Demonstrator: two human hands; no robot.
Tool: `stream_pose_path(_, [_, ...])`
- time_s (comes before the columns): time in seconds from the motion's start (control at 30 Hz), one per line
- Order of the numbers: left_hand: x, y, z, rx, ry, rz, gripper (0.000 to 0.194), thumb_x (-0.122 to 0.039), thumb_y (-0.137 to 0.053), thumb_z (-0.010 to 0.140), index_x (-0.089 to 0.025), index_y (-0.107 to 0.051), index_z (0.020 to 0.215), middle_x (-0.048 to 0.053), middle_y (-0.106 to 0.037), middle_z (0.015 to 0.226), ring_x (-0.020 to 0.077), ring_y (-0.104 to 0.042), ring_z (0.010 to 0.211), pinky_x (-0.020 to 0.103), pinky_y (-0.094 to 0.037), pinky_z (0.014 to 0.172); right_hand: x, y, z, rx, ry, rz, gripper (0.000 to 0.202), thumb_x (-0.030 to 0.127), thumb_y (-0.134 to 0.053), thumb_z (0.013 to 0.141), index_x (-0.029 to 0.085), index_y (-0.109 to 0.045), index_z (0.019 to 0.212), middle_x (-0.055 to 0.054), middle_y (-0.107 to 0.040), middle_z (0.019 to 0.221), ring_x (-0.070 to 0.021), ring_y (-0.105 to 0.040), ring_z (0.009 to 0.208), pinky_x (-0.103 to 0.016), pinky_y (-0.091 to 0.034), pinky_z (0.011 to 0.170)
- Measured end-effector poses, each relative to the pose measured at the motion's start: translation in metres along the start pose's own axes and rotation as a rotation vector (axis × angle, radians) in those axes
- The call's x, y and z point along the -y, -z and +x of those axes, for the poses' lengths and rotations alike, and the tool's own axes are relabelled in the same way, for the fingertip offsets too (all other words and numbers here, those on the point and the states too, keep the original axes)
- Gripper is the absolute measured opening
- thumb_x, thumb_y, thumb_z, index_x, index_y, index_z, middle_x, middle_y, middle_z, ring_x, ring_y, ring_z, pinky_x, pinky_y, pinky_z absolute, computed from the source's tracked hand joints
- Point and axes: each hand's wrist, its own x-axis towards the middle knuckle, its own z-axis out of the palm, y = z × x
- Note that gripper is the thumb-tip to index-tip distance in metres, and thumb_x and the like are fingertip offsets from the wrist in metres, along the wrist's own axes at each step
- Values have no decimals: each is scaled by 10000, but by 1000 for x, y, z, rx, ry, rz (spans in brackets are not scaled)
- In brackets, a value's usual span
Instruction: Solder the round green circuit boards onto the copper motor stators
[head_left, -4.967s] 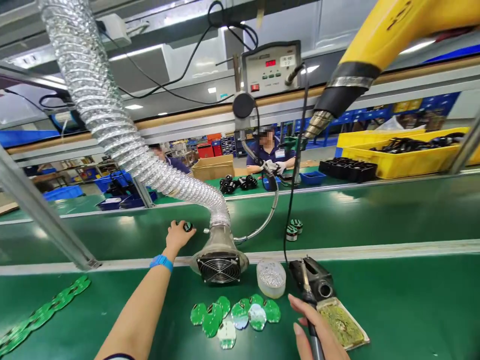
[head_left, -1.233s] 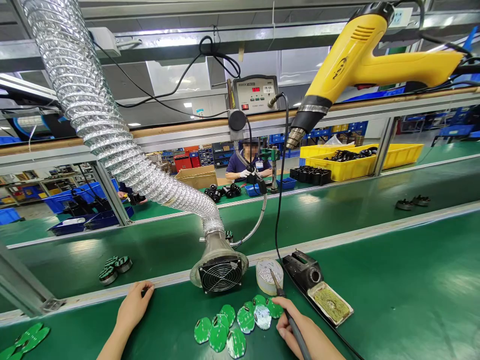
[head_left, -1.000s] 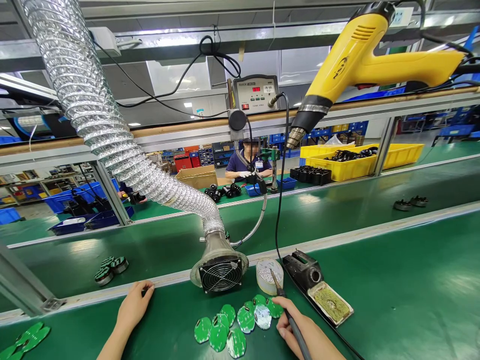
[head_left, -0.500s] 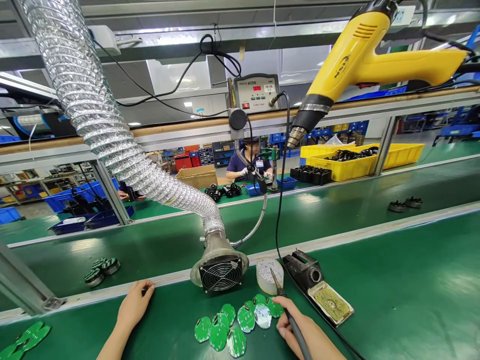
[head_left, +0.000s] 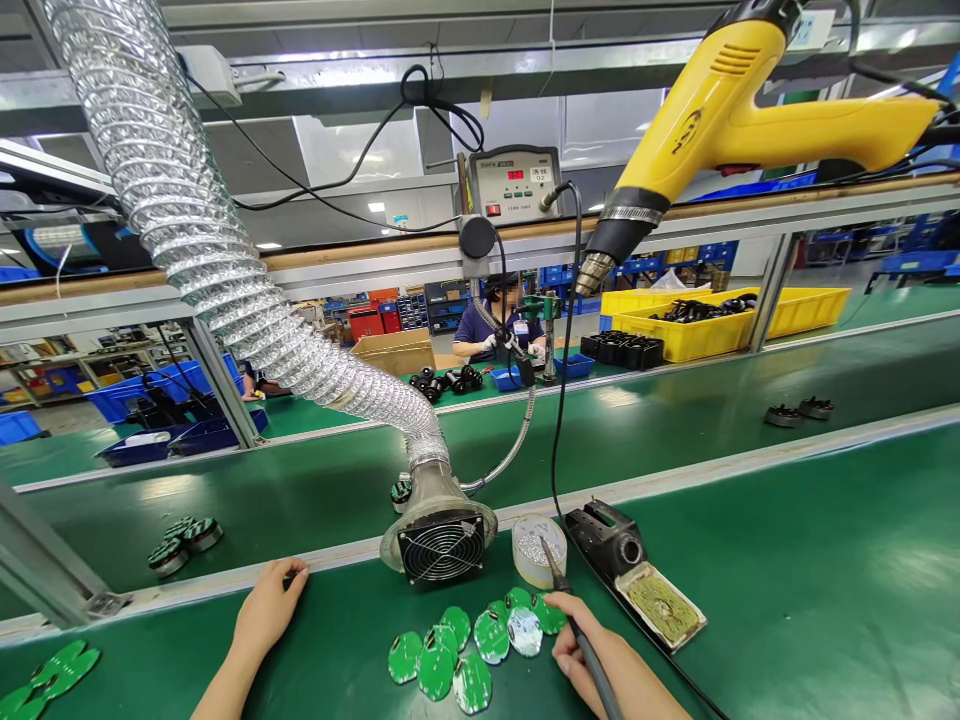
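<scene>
My right hand (head_left: pixel 592 650) is wrapped round a soldering iron (head_left: pixel 589 660), whose tip reaches over a round tub (head_left: pixel 538 572) of silvery material. My left hand (head_left: pixel 268 605) rests at the metal strip along the bench's back edge, its thumb apart from the forefinger and no object visible in it; its other fingers are partly hidden. Between my hands lie several green circuit boards (head_left: pixel 435 668), some overlapping. One pale, shiny disc (head_left: pixel 525 631) lies among them, close to my right hand. More green boards (head_left: pixel 64 668) lie at the far left.
A fume extractor hood (head_left: pixel 442 545) stands behind the boards. Right of the tub is an iron stand (head_left: pixel 611 535) with a yellow sponge (head_left: pixel 664 603). A yellow heat gun (head_left: pixel 682 130) hangs overhead. Round motor-like parts (head_left: pixel 184 545) sit on the belt (head_left: pixel 315 510). A co-worker (head_left: pixel 499 325) sits beyond.
The round parts on the belt have shifted left, and another one has come into sight beside the extractor hood. My hands and the soldering iron have hardly moved.
</scene>
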Motion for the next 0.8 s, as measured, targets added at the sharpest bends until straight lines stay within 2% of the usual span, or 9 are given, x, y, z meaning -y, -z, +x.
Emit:
stream_pose_path(0.3, [1, -1, 1, 6, 3, 21, 359, -467, -401, 864, -216, -650, 931, 103, -682, 1065, 269, -676, 959, 346, -549, 796, -8, -4, 1, 17, 5, -19, 504, 199, -560, 749, 194, -636, 1247, -35, -747, 806, -161, -705, 692, -216, -558, 682])
stream_pose_path(0.8, [3, -1, 1, 5, -6, 31, 359, -471, -395, 864, -224, -648, 923, 93, -677, 1045, 265, -680, 950, 339, -553, 771, -9, -3, 2, 55, -11, -67, 511, 212, -514, 778, 181, -605, 1280, -49, -746, 845, -164, -710, 738, -230, -546, 727])
